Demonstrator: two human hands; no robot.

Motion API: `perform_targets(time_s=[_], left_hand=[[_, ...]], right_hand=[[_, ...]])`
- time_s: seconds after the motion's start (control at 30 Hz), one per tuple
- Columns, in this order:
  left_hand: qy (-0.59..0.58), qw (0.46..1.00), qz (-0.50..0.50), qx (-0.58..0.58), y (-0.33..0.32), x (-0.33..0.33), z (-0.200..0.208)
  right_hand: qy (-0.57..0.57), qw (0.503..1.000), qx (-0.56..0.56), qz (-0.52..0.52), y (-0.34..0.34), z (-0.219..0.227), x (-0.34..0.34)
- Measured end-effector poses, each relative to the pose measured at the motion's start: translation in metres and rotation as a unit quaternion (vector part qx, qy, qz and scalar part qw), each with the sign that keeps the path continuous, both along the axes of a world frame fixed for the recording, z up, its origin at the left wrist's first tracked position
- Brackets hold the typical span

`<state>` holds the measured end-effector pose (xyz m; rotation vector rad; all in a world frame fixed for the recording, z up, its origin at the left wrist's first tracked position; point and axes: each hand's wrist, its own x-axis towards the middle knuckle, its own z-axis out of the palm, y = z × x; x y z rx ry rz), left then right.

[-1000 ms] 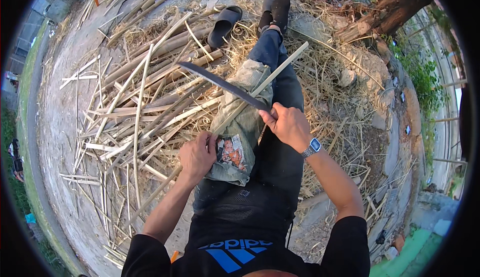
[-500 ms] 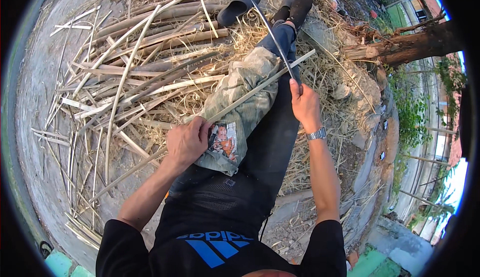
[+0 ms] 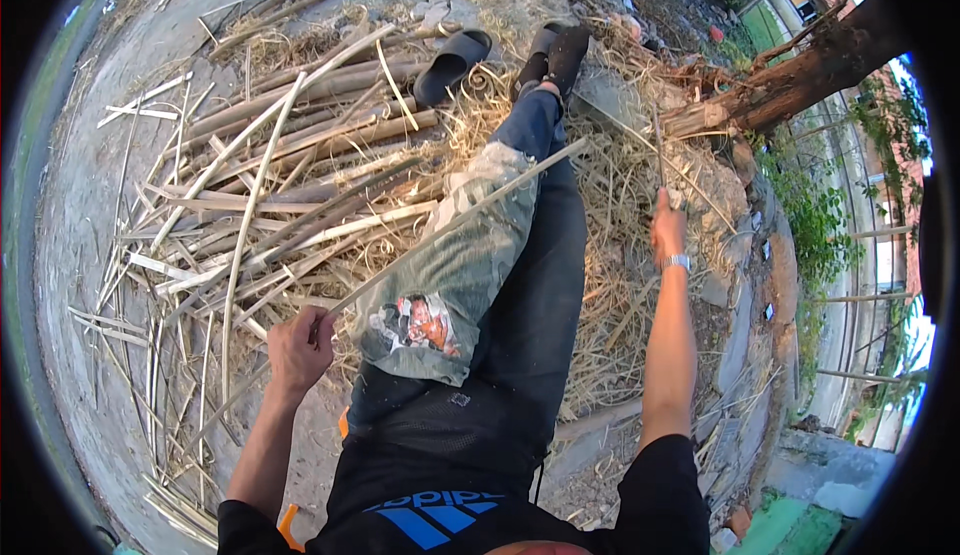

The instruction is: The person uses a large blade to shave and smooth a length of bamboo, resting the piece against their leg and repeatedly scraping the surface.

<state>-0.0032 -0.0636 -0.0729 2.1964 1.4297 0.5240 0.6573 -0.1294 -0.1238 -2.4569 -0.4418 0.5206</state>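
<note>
My left hand (image 3: 300, 352) is closed around a long, thin bamboo strip (image 3: 478, 210). The strip slants from the lower left up across my legs, resting over a camouflage cloth (image 3: 470, 275) draped on my thigh. Out to the right, my right hand (image 3: 669, 231) grips a long, narrow knife (image 3: 659, 150), its blade pointing away from me and apart from the strip. The fingers hide the knife's handle.
Bamboo poles and split strips (image 3: 290, 170) lie in a heap on the left. Curled shavings (image 3: 610, 275) cover the ground beside my legs. A dark slipper (image 3: 452, 67) lies near my feet. A tree trunk (image 3: 780, 80) juts in at the upper right.
My right hand has swung right with the knife, away from the strip. My left hand has moved left and toward me, drawing the strip back along the cloth.
</note>
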Motion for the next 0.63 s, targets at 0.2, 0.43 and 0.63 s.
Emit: perform_targets(time_s=[0.2,0.43,0.63], left_hand=[[-0.100,0.985,0.004,0.144,0.019,0.050,0.029],[-0.168,0.948,-0.123,0.243,0.032,0.136,0.064],[-0.183,0.930,-0.080,0.309,0.027,0.130,0.065]], right_hand=[[0.104,0.952,0.281,-0.055,-0.038,0.066,-0.108],[0.117,0.845,0.522,0.021,-0.010,0.163,-0.213],[0.106,0.730,0.674,0.041,0.008,0.211,-0.220]])
